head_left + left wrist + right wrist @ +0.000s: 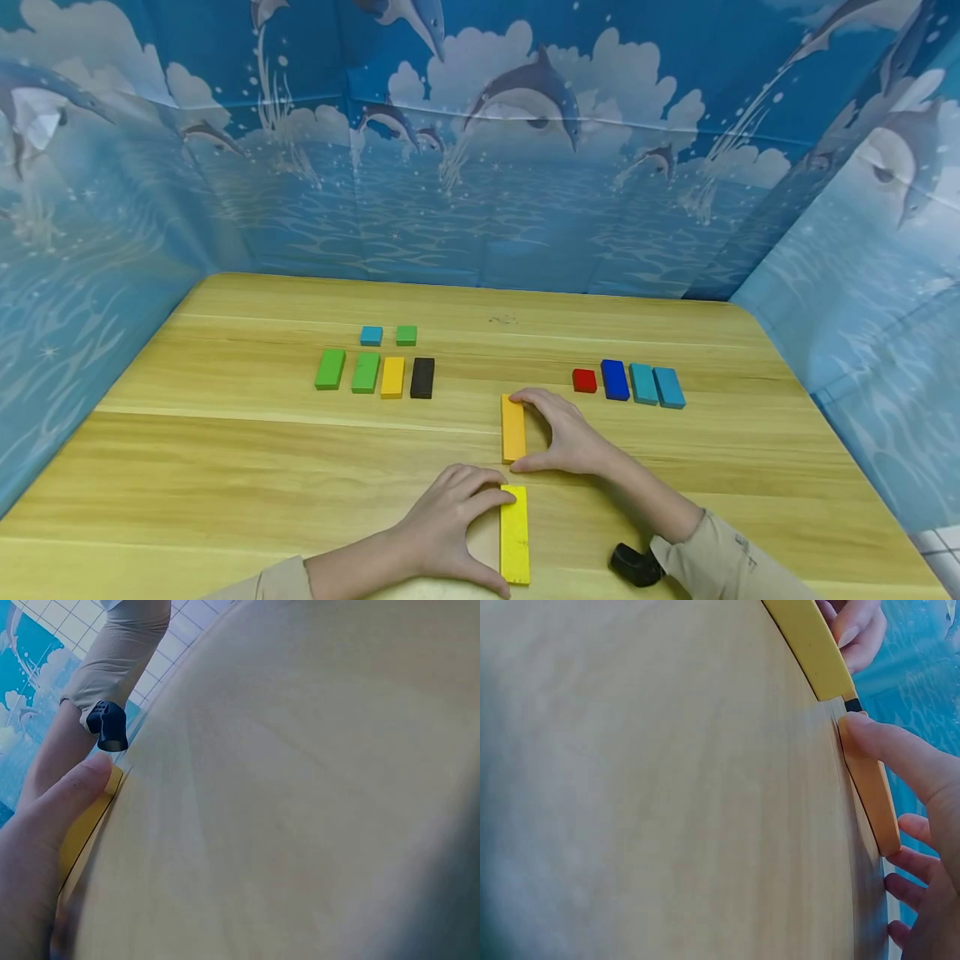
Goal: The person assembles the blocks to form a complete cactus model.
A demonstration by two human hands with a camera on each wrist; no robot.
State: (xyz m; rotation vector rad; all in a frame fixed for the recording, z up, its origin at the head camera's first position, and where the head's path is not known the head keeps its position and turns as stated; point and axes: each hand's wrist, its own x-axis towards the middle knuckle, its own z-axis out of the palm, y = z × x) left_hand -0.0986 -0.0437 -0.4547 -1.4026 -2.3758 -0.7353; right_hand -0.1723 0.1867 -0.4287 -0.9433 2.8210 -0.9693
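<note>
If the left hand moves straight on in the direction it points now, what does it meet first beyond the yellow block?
Beyond the yellow block, the left hand would probably meet the right forearm, which slants across its way; how high the forearm lies is unclear.

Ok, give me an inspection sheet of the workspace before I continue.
Surface: wood-grain table, small dark marks near the far edge.
Job's things: yellow block and orange block, roughly in line, apart.
Clutter: six blocks to the left, four blocks to the right; black device by the right sleeve.
Grips: left grip pinches the yellow block near its ends; right grip does likewise with the orange block.
Cables: nothing seen.
Surroundings: dolphin-print backdrop, pale tiles at lower right.
</note>
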